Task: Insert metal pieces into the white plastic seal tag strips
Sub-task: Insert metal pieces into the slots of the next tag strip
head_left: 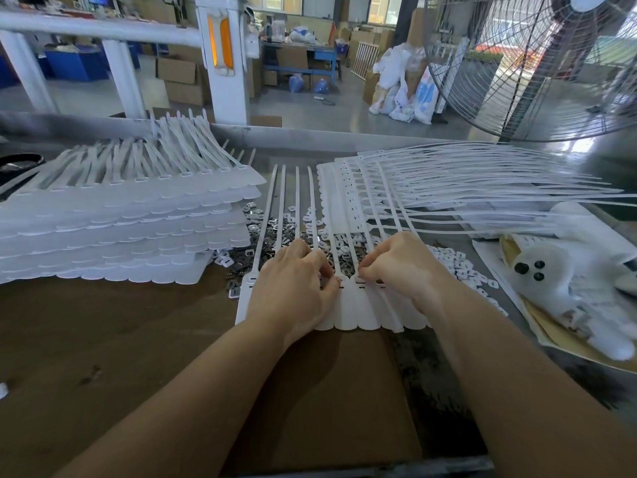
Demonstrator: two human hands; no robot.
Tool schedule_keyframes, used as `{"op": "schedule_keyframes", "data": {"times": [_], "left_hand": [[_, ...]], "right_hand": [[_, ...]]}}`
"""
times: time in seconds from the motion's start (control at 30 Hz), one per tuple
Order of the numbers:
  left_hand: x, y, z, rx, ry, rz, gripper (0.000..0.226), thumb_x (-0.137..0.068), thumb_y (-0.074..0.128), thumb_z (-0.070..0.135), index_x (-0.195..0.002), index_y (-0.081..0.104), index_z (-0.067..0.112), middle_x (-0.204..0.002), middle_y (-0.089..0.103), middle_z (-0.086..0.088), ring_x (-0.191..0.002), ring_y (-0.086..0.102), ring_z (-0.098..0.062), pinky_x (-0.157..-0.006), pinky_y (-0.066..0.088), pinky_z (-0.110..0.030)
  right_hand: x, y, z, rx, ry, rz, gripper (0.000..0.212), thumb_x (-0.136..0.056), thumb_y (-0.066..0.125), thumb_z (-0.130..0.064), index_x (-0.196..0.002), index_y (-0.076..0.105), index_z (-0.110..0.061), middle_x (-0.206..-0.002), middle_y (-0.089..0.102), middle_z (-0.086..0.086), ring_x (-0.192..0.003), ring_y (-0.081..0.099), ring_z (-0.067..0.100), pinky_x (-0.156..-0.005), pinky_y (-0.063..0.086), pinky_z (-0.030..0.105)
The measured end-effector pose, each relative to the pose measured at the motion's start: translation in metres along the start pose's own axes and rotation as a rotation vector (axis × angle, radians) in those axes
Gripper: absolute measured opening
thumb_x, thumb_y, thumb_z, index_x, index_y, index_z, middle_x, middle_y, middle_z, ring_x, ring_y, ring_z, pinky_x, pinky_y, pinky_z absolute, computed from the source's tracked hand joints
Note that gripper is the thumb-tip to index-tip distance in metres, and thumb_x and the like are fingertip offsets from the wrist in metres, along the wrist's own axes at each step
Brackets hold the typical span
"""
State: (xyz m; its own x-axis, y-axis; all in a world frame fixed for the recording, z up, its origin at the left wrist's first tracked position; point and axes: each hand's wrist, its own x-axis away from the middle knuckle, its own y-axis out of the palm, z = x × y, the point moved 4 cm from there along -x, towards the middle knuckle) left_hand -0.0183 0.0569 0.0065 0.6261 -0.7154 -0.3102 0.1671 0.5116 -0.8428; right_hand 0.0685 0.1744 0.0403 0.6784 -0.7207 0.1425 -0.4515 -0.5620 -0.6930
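Observation:
A white sheet of joined seal tag strips lies flat in front of me, its thin tails running away toward the back. Both hands rest on its row of slots. My left hand presses down on the sheet's left part, fingers curled, thumb and fingertips pinched near a slot. My right hand pinches at a slot just right of centre; whatever small piece it holds is hidden by the fingers. Loose metal pieces and small white clips lie scattered behind and beside the sheet.
A tall stack of tag sheets stands at the left. Another fanned pile of tag sheets lies at the right rear. A white glove with papers lies at the far right. A big floor fan stands beyond the table's back edge.

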Motion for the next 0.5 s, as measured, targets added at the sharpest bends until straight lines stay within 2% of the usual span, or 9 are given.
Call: {"op": "schedule_keyframes", "data": {"times": [0.07, 0.17, 0.27, 0.43, 0.5], "left_hand": [[-0.0002, -0.0002, 0.0001, 0.002, 0.000, -0.003, 0.022, -0.089, 0.049, 0.045, -0.099, 0.060, 0.028, -0.095, 0.037, 0.011, -0.108, 0.043, -0.013, -0.091, 0.031, -0.028], [-0.0001, -0.0002, 0.0004, 0.002, -0.002, -0.009, 0.023, -0.089, 0.049, 0.045, -0.099, 0.060, 0.028, -0.097, 0.039, 0.011, -0.108, 0.042, -0.013, -0.090, 0.031, -0.028], [0.0000, -0.0004, 0.0005, 0.005, -0.002, -0.007, 0.022, -0.089, 0.049, 0.045, -0.098, 0.060, 0.028, -0.098, 0.040, 0.010, -0.108, 0.043, -0.013, -0.090, 0.031, -0.028], [0.0004, 0.0001, -0.0005, 0.006, 0.000, -0.007, 0.022, -0.089, 0.049, 0.045, -0.098, 0.060, 0.028, -0.097, 0.039, 0.010, -0.108, 0.042, -0.013, -0.090, 0.031, -0.028], [0.0009, 0.0003, -0.0010, 0.005, 0.002, -0.004, 0.022, -0.089, 0.050, 0.045, -0.098, 0.060, 0.028, -0.096, 0.039, 0.011, -0.108, 0.043, -0.013, -0.090, 0.031, -0.027]], "right_hand": [[-0.0021, -0.0002, -0.0014, 0.022, 0.043, -0.030, 0.023, -0.083, 0.065, -0.008, -0.103, 0.066, 0.003, -0.107, 0.065, 0.016, -0.099, 0.059, 0.021, -0.087, 0.047, 0.035], [-0.0028, -0.0018, -0.0053, 0.072, 0.077, -0.045, 0.025, -0.085, 0.064, -0.010, -0.108, 0.065, 0.001, -0.116, 0.063, 0.016, -0.107, 0.059, 0.024, -0.091, 0.047, 0.035], [-0.0041, -0.0014, -0.0067, 0.085, 0.093, -0.054, 0.026, -0.084, 0.064, -0.010, -0.109, 0.064, 0.000, -0.116, 0.063, 0.015, -0.107, 0.059, 0.024, -0.090, 0.047, 0.034], [-0.0039, 0.0009, -0.0022, 0.026, 0.111, -0.042, 0.026, -0.081, 0.066, -0.008, -0.106, 0.065, -0.002, -0.109, 0.065, 0.015, -0.094, 0.061, 0.022, -0.077, 0.049, 0.033], [-0.0035, 0.0013, -0.0007, 0.020, 0.085, -0.008, 0.028, -0.079, 0.067, -0.007, -0.106, 0.065, 0.002, -0.110, 0.065, 0.019, -0.099, 0.061, 0.026, -0.084, 0.050, 0.041]]}}
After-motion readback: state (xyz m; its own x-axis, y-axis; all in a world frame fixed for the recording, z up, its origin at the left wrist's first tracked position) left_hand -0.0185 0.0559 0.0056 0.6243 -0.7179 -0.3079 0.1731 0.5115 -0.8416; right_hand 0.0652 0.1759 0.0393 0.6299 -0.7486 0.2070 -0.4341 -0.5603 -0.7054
